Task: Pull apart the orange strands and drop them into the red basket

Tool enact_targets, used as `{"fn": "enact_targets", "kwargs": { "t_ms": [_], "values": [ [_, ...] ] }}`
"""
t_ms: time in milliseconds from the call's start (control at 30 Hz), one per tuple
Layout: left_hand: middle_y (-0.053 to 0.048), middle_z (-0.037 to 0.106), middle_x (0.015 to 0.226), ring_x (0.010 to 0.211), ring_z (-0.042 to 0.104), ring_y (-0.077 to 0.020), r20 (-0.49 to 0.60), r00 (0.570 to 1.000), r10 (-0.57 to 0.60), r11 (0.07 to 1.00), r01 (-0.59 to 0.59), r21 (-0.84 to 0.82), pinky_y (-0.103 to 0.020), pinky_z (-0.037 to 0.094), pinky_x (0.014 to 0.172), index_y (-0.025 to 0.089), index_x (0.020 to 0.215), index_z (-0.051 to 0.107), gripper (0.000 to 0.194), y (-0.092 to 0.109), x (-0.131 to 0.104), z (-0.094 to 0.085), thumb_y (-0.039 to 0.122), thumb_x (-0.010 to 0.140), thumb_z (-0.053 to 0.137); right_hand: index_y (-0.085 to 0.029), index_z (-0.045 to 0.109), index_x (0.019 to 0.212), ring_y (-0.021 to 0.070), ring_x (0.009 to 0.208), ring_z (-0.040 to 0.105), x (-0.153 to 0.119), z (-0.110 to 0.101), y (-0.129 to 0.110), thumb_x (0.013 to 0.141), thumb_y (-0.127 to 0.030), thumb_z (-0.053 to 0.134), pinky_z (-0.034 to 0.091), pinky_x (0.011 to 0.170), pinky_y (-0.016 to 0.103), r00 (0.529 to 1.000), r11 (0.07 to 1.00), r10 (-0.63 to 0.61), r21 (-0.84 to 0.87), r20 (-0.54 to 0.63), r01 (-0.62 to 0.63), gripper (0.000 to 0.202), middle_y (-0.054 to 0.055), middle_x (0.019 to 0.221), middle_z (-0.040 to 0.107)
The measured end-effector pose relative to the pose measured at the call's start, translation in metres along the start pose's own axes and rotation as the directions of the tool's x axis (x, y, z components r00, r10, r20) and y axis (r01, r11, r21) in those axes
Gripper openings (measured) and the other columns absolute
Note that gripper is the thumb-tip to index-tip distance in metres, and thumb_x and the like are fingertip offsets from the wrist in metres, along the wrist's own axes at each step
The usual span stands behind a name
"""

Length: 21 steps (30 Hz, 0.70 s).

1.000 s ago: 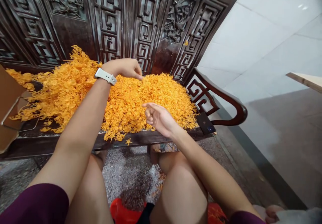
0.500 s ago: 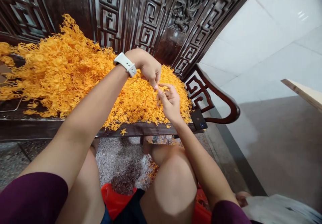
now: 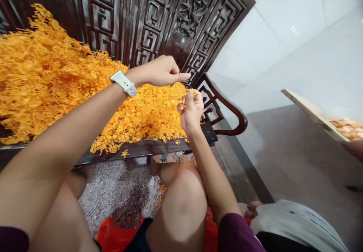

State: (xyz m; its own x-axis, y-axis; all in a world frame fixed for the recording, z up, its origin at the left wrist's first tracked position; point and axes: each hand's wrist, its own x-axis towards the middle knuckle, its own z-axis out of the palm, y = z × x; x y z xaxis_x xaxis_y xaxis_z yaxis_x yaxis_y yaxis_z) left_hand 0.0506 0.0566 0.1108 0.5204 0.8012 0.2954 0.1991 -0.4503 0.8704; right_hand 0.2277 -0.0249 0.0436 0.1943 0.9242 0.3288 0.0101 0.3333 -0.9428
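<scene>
A bare right knee (image 3: 183, 191) is near the bottom, just right of a red thing (image 3: 119, 231). The right arm (image 3: 211, 169) comes up from the near right and leans a bit left. The left arm (image 3: 70, 116) starts low on the near left and slants up and across to the right. A white watch (image 3: 124, 82) is on its wrist.

1 loose orange bit (image 3: 124, 153) lies by the near edge of the dark bench (image 3: 147, 148). The right hand (image 3: 192, 112) is up by the right end of the orange pile (image 3: 144, 114). Its fingers curl in and hold 1 small orange piece (image 3: 182, 101). The left hand (image 3: 160, 70) is a bit farther back, over the pile, with its back up. The 2 hands are near but apart. Most left fingers tuck under, and the tip points right. I cannot tell if they pinch anything.

The pile is big on the left and flatter on the right. A dark phone (image 3: 209, 132) lies at the bench's right end. The carved back (image 3: 181, 45) stands behind.
</scene>
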Motion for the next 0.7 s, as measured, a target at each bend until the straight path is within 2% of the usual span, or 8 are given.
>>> {"fn": "enact_targets", "kwargs": {
  "t_ms": [100,200,300,433,533,600,700],
  "values": [
    [-0.007,0.051,0.05,0.061,0.059,-0.0225,0.058,0.991,-0.122,0.991,0.125,-0.046,-0.033,0.039,0.064,0.016,0.053,0.067,0.052,0.0,-0.008,0.033,0.057,0.083,0.077,-0.03,0.043,0.102,0.0112,0.056,0.04,0.005,-0.009,-0.004,0.093,-0.066,0.064,0.032,0.051,0.028,1.0,0.999,-0.03,-0.011,-0.007,0.03,0.043,-0.003,0.079,0.046],
    [-0.013,0.064,0.06,0.058,0.059,-0.0224,0.084,0.983,-0.163,0.953,0.179,-0.245,-0.035,0.04,0.059,0.017,0.06,0.071,0.055,-0.002,-0.015,0.064,0.066,0.086,0.07,-0.03,0.045,0.107,0.0106,0.053,0.035,0.002,-0.015,-0.012,0.095,-0.065,0.057,0.03,0.049,0.027,0.999,0.996,-0.038,-0.076,0.007,0.038,0.039,-0.003,0.08,0.045],
    [-0.016,0.073,0.081,0.066,0.065,-0.0219,0.151,0.97,-0.193,0.819,0.243,-0.52,-0.034,0.043,0.06,0.019,0.074,0.076,0.044,0.0,-0.021,0.082,0.062,0.083,0.077,-0.029,0.043,0.104,0.009,0.049,0.028,-0.006,-0.017,-0.022,0.098,-0.058,0.05,0.025,0.045,0.025,0.999,0.996,-0.035,-0.086,-0.001,0.035,0.03,-0.004,0.077,0.042],
    [-0.012,0.074,0.09,0.07,0.064,-0.0185,0.196,0.938,-0.287,0.619,0.337,-0.709,-0.034,0.048,0.065,0.02,0.077,0.076,0.028,0.01,-0.027,0.093,0.046,0.079,0.087,-0.029,0.04,0.1,0.008,0.045,0.025,-0.015,-0.019,-0.033,0.097,-0.044,0.046,0.022,0.044,0.023,0.998,0.999,-0.027,-0.03,-0.05,0.026,0.017,-0.005,0.072,0.04],
    [-0.011,0.074,0.09,0.071,0.06,-0.0167,0.157,0.935,-0.317,0.579,0.323,-0.749,-0.031,0.045,0.064,0.02,0.075,0.074,0.022,0.017,-0.032,0.099,0.038,0.081,0.085,-0.028,0.042,0.098,0.0089,0.047,0.029,-0.017,-0.02,-0.035,0.094,-0.04,0.049,0.024,0.043,0.023,0.995,0.999,-0.036,-0.016,-0.089,0.035,0.015,-0.005,0.072,0.04],
    [-0.01,0.075,0.094,0.073,0.059,-0.016,0.094,0.94,-0.327,0.618,0.288,-0.732,-0.029,0.041,0.062,0.02,0.076,0.074,0.015,0.02,-0.034,0.102,0.032,0.082,0.082,-0.027,0.045,0.099,0.0101,0.051,0.036,-0.018,-0.018,-0.034,0.094,-0.045,0.052,0.028,0.044,0.024,0.994,0.999,-0.049,-0.028,-0.1,0.047,0.019,-0.004,0.074,0.042],
    [-0.007,0.074,0.092,0.077,0.059,-0.0156,-0.062,0.943,-0.328,0.68,0.189,-0.708,-0.028,0.04,0.064,0.02,0.074,0.073,0.011,0.024,-0.038,0.105,0.025,0.077,0.083,-0.026,0.048,0.1,0.0126,0.064,0.047,-0.018,-0.013,-0.031,0.097,-0.055,0.055,0.037,0.053,0.025,0.984,0.989,-0.128,-0.088,-0.126,0.118,0.03,-0.001,0.082,0.05]
  ]
}}
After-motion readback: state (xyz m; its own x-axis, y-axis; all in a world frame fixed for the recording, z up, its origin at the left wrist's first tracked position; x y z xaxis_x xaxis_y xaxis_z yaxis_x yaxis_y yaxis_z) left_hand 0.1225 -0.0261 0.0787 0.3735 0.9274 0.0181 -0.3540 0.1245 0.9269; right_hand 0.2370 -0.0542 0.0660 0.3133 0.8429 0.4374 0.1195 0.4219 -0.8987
